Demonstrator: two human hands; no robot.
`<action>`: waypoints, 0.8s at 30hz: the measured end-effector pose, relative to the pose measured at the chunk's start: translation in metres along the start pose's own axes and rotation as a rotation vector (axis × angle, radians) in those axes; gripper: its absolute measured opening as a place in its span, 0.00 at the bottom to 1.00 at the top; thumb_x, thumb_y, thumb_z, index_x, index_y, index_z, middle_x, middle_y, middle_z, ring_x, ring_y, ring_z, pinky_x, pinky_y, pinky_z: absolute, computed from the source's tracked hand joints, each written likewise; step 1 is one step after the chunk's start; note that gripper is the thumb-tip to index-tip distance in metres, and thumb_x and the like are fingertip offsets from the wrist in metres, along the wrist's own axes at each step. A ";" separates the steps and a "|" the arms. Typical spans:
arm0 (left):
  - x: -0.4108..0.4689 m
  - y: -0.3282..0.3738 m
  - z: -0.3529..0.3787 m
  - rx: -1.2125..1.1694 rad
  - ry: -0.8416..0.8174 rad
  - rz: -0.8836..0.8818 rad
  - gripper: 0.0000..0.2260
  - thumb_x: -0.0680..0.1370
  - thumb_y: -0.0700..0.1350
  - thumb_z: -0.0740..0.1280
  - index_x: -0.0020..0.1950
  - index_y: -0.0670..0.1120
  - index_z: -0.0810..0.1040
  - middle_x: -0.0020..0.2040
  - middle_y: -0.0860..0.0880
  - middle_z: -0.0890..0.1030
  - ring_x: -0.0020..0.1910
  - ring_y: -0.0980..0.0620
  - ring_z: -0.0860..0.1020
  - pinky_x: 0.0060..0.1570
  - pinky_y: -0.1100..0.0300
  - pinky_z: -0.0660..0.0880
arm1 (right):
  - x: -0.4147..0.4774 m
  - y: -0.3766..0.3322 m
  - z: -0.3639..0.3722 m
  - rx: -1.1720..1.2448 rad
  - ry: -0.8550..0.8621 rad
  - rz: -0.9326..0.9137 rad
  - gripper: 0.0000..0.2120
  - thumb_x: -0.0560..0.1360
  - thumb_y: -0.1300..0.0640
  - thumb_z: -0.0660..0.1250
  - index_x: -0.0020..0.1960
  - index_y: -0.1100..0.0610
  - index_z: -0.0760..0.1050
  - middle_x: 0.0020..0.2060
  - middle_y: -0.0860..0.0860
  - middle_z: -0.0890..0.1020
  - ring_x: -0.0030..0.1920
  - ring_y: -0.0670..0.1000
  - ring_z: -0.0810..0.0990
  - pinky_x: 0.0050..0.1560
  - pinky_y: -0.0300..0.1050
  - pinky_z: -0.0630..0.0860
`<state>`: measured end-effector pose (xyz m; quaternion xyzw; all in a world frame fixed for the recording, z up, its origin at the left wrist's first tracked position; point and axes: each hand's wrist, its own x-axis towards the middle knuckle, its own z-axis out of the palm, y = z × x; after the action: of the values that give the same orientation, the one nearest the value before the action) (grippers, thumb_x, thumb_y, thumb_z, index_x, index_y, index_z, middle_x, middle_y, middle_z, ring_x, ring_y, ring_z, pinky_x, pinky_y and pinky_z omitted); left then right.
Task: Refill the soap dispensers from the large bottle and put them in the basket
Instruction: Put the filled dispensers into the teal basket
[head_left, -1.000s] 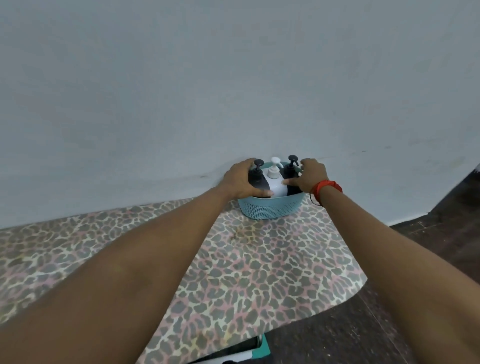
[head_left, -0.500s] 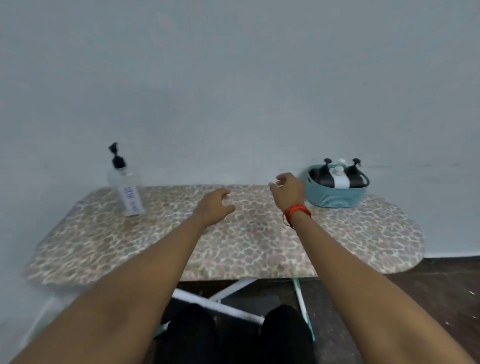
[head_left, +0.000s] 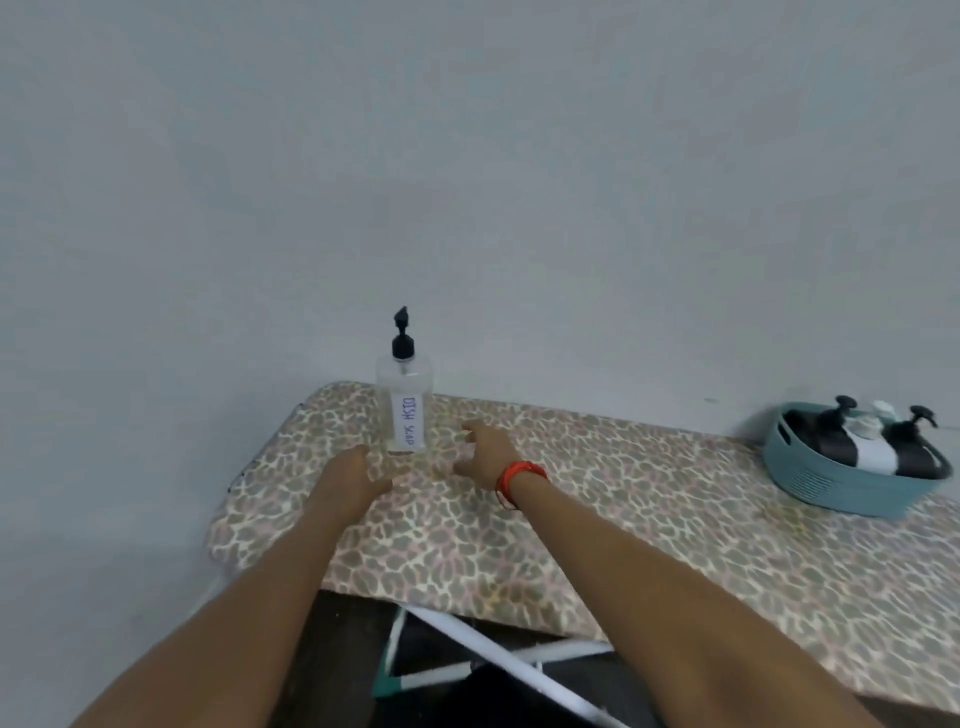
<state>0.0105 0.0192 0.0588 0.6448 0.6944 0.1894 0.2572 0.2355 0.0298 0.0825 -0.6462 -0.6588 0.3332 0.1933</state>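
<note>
Large bottle (head_left: 404, 410) upright, left hand (head_left: 349, 470) and right hand (head_left: 485, 454) now moved in beside it, fingers loosely spread, holding nothing, basket (head_left: 831, 483) well apart.

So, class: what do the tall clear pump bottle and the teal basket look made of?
Tall clear pump bottle: see-through, so probably clear plastic, possibly glass. Teal basket: likely matte moulded plastic, given even colour and regular vent slots.
</note>
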 end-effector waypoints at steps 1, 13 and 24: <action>0.007 -0.003 0.000 -0.023 0.019 0.017 0.33 0.75 0.47 0.77 0.76 0.39 0.69 0.70 0.41 0.77 0.68 0.42 0.76 0.67 0.51 0.71 | 0.012 -0.004 0.008 0.003 -0.011 0.006 0.38 0.75 0.59 0.74 0.79 0.57 0.59 0.73 0.57 0.72 0.69 0.58 0.74 0.68 0.52 0.73; 0.044 -0.003 0.013 -0.215 0.135 0.201 0.21 0.75 0.34 0.74 0.68 0.41 0.79 0.62 0.46 0.83 0.60 0.51 0.80 0.59 0.62 0.70 | 0.062 -0.007 0.047 0.163 0.096 -0.048 0.29 0.75 0.65 0.66 0.73 0.49 0.70 0.62 0.50 0.81 0.42 0.54 0.85 0.40 0.52 0.84; 0.054 0.104 0.088 -0.204 -0.018 0.379 0.19 0.75 0.40 0.76 0.66 0.43 0.81 0.63 0.48 0.83 0.60 0.50 0.81 0.58 0.62 0.72 | 0.025 0.087 -0.049 0.076 0.261 0.037 0.28 0.74 0.64 0.70 0.73 0.52 0.71 0.65 0.51 0.80 0.63 0.54 0.80 0.64 0.50 0.76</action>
<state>0.1448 0.0767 0.0449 0.7360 0.5357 0.2980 0.2873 0.3300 0.0585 0.0526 -0.6883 -0.6029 0.2745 0.2955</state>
